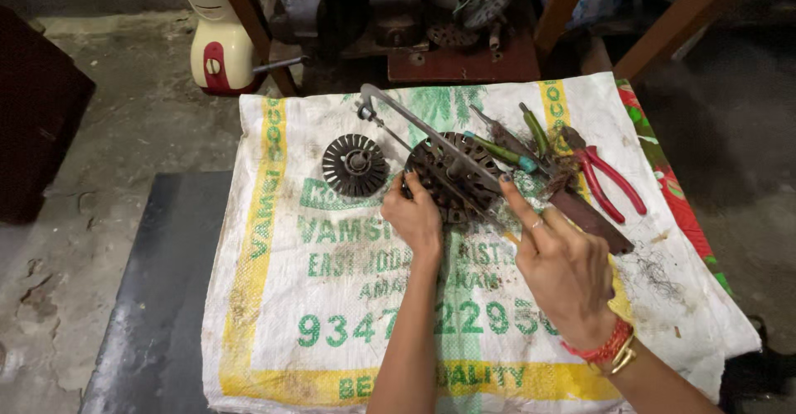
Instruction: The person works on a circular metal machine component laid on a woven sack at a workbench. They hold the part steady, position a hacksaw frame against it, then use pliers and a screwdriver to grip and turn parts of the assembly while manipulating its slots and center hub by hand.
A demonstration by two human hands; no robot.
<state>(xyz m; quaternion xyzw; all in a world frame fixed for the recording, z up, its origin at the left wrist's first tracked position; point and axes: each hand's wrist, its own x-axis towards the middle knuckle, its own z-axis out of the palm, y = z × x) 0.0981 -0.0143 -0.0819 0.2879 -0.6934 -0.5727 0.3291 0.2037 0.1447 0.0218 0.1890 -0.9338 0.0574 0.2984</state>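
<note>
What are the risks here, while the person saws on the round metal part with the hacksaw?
1. The left hand grips the round metal part right beside the hacksaw blade; a slip might cut the fingers.
2. The part lies on a loose woven sack, with no clamp visible, so it may shift under the strokes.
3. Red-handled pliers and screwdrivers lie close to the right hand and could be knocked.

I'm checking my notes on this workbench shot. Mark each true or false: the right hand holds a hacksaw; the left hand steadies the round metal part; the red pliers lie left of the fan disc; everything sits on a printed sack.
1. The right hand holds a hacksaw: true.
2. The left hand steadies the round metal part: true.
3. The red pliers lie left of the fan disc: false, they lie far right.
4. Everything sits on a printed sack: true.
</note>
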